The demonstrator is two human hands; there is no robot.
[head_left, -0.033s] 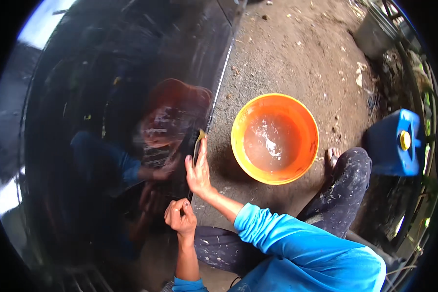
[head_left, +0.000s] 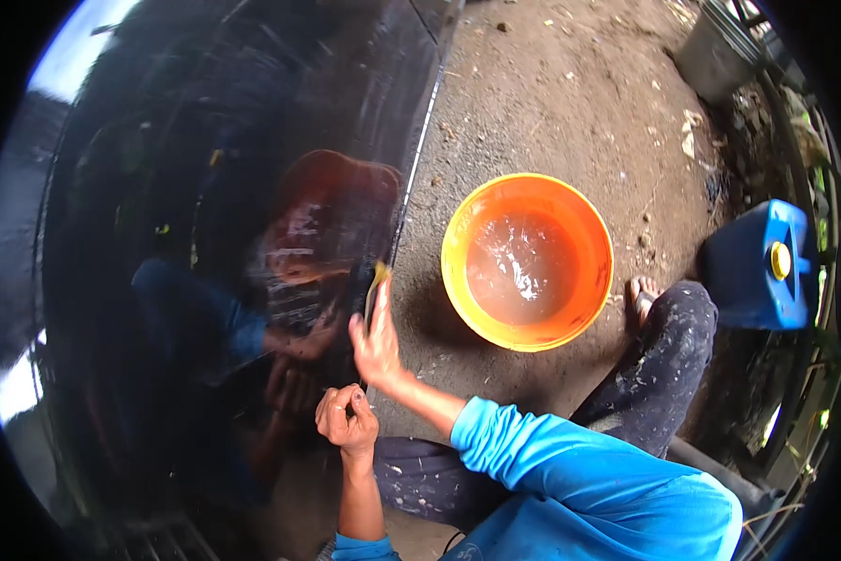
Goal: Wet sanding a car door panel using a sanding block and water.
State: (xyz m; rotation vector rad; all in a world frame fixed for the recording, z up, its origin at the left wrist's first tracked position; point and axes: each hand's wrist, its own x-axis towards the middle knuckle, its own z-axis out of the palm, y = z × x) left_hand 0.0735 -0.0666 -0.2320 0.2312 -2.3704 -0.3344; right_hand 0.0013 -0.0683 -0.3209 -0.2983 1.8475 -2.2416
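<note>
A glossy black panel (head_left: 280, 103) fills the left side and mirrors my hands and the bucket. My right hand (head_left: 376, 344) lies against the panel near its lower edge, fingers stretched out and pressed together. Between those fingers and the panel is a thin yellowish sheet of what looks like sandpaper (head_left: 380, 273), mostly covered by the hand. Nearer to me, my left hand (head_left: 348, 423) is closed in a loose fist close to the panel's edge. Whether it holds anything small is hidden inside the fingers.
An orange bucket (head_left: 596, 266) with murky water stands right of my right hand. Farther right is a blue jerrycan (head_left: 752, 266) with a yellow cap. A grey bucket (head_left: 715, 56) stands at the far right on dirt ground (head_left: 570, 103). My bent legs frame the near side.
My right hand has slid slightly nearer to me along the panel, with the sandpaper under it. My left hand stays almost in place. The whole view has shifted a little.
</note>
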